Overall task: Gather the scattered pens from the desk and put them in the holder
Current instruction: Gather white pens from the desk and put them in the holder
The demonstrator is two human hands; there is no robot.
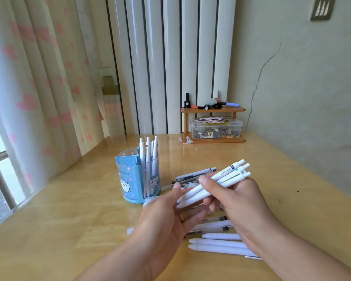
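Note:
A blue cartoon-cat pen holder (pixel 130 179) stands on the wooden desk (pixel 69 230), with three white pens (pixel 148 151) upright in it. My right hand (pixel 237 197) grips a bundle of three white pens (pixel 217 181), their clicker ends pointing up and right. My left hand (pixel 166 218) is open, palm up, with its fingertips touching the lower tips of that bundle. Several grey and clear pens (pixel 195 175) lie behind my hands. More white pens (pixel 217 244) lie on the desk under my right wrist, partly hidden.
A small wooden shelf (pixel 213 109) at the desk's back edge carries bottles and markers, and a clear plastic box (pixel 216 128) of small clips sits under it. A curtain (pixel 39 88) hangs on the left and a wall stands on the right.

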